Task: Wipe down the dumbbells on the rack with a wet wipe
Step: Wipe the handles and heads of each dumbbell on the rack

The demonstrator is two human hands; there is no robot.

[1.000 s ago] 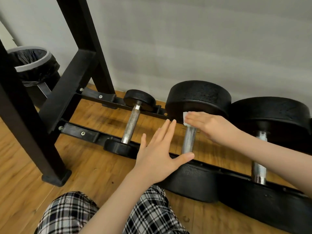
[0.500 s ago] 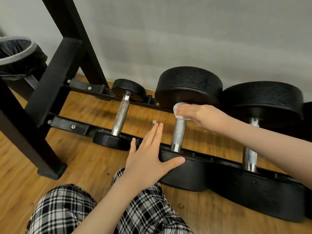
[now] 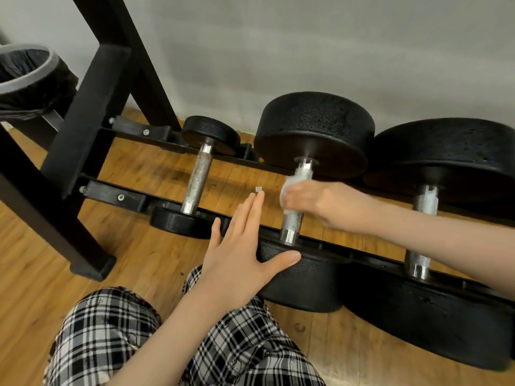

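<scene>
The right hand grasps a white wet wipe, its fingers curled round the wipe and the metal handle of the middle dumbbell. The wipe sits on the upper half of that handle, just below the far weight. Bare knurled metal shows below the hand, down to the near weight.

The left hand is released: fingers straight and together, thumb spread to the side. The thumb lies on top of the near weight of the middle dumbbell. The fingers point away from the person, over the front rail of the rack. Whether the palm touches the rail cannot be told.

Three dumbbells lie across the two black rails, handles running from front to back. The small dumbbell is on the left, apart from both hands. The large dumbbell is on the right, its far weight touching that of the middle one. The right forearm crosses in front of its handle.

A small pale scrap lies on the wooden floor between the rails, just beyond the left fingertips. A black upright frame rises at the left. A bin with a black liner stands behind it. Plaid trousers fill the lower edge of the view.
</scene>
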